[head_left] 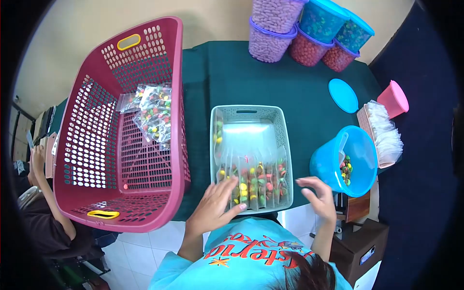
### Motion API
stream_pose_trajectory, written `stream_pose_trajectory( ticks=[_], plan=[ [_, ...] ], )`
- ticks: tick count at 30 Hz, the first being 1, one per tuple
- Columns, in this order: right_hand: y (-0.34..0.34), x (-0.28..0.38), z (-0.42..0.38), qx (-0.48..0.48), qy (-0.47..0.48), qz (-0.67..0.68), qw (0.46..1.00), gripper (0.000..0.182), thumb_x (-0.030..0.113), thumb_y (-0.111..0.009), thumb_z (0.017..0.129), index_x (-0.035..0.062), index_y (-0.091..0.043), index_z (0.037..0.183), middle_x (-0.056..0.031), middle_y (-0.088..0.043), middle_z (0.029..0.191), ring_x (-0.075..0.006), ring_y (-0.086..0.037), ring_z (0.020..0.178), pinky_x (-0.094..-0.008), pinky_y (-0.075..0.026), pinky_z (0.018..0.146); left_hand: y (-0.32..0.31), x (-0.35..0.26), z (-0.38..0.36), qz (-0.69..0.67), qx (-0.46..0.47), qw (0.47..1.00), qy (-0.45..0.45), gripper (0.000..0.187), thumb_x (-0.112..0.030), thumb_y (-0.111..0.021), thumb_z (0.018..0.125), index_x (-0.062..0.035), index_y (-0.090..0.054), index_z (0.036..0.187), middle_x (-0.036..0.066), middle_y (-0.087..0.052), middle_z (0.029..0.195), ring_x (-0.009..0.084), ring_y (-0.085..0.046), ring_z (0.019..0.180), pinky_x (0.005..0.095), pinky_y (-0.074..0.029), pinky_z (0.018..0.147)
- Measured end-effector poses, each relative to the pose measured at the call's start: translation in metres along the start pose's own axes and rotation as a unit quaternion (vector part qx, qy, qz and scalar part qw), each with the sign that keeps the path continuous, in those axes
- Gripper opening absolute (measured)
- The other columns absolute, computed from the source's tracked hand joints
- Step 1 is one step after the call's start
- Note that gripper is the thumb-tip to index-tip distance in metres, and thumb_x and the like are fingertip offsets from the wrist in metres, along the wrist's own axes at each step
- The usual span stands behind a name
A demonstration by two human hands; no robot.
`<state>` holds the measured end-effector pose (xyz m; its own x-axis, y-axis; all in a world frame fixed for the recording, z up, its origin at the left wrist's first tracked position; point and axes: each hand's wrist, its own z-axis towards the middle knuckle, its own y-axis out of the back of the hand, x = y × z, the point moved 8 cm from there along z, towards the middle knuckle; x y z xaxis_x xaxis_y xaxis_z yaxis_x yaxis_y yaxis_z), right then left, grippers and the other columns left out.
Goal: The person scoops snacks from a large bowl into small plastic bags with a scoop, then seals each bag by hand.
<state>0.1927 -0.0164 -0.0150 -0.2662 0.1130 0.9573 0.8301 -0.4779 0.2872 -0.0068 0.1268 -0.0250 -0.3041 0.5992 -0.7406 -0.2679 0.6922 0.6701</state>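
A pale grey-green basket (249,111) stands in front of me, with clear bags of colourful candies (256,181) lined up in its near half. My left hand (212,203) reaches over the basket's near left corner, fingers spread, its fingertips at the leftmost bags. Just outside the right rim is my right hand (319,195), fingers apart and holding nothing. A blue bucket (325,162) near my right hand contains loose candies (346,171) and a scoop (342,144).
A large maroon basket (178,121) at the left holds filled bags (153,111). Several lidded tubs (270,46) stand at the back. A blue lid (343,95), pink cup (392,99) and box of plastic bags (369,137) are at the right. Another person's arm (50,193) shows far left.
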Motion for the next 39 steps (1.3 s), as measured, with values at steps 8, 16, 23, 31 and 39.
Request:
stream_pose_trajectory(
  ticks=[8, 16, 23, 31, 39],
  plan=[
    [0.087, -0.034, -0.096, -0.182, -0.072, 0.088, 0.977, 0.021, 0.006, -0.054, 0.081, -0.0029, -0.055, 0.101, -0.0095, -0.06, 0.093, -0.0162, -0.056, 0.091, -0.0286, -0.042, 0.083, -0.096, -0.115, 0.026, -0.029, 0.176, 0.963, -0.202, 0.059, -0.038, -0.049, 0.085, 0.0037, -0.035, 0.125, 0.023, -0.042, 0.124, 0.0353, -0.041, 0.113, 0.0407, -0.031, 0.096],
    [0.129, -0.057, -0.199, -0.142, -0.096, 0.006, 0.985, 0.024, 0.004, -0.055, 0.079, -0.0025, -0.054, 0.102, -0.0108, -0.061, 0.094, -0.0163, -0.057, 0.088, -0.03, -0.042, 0.082, -0.24, -0.202, 0.01, 0.03, 0.315, 0.913, -0.256, 0.06, -0.043, -0.042, 0.087, 0.0053, -0.037, 0.122, 0.023, -0.046, 0.116, 0.0344, -0.048, 0.103, 0.0429, -0.034, 0.091],
    [0.153, -0.072, -0.254, -0.083, -0.068, -0.052, 0.993, 0.029, 0.011, -0.058, 0.078, -0.0019, -0.053, 0.104, -0.0135, -0.058, 0.093, -0.022, -0.058, 0.084, -0.0312, -0.044, 0.076, -0.316, -0.254, 0.019, 0.032, 0.372, 0.897, -0.238, 0.05, -0.04, -0.046, 0.086, 0.0049, -0.047, 0.107, 0.021, -0.054, 0.101, 0.0351, -0.052, 0.093, 0.0422, -0.038, 0.085],
    [0.215, -0.095, -0.281, -0.125, -0.078, -0.055, 0.988, 0.033, 0.018, -0.058, 0.079, 0.0004, -0.051, 0.106, -0.0158, -0.055, 0.096, -0.0302, -0.056, 0.087, -0.0341, -0.045, 0.075, -0.37, -0.304, 0.052, 0.065, 0.383, 0.875, -0.288, 0.049, -0.039, -0.05, 0.084, 0.004, -0.05, 0.107, 0.02, -0.056, 0.09, 0.0339, -0.055, 0.085, 0.0415, -0.04, 0.08],
    [0.295, -0.12, -0.264, -0.165, -0.1, -0.114, 0.975, 0.035, 0.017, -0.06, 0.078, 0.0009, -0.05, 0.108, -0.0158, -0.056, 0.095, -0.0281, -0.057, 0.085, -0.034, -0.044, 0.075, -0.411, -0.343, 0.141, -0.004, 0.409, 0.85, -0.333, 0.034, -0.03, -0.053, 0.083, -0.0009, -0.058, 0.1, 0.018, -0.06, 0.088, 0.0329, -0.057, 0.082, 0.0381, -0.044, 0.076]
  ],
)
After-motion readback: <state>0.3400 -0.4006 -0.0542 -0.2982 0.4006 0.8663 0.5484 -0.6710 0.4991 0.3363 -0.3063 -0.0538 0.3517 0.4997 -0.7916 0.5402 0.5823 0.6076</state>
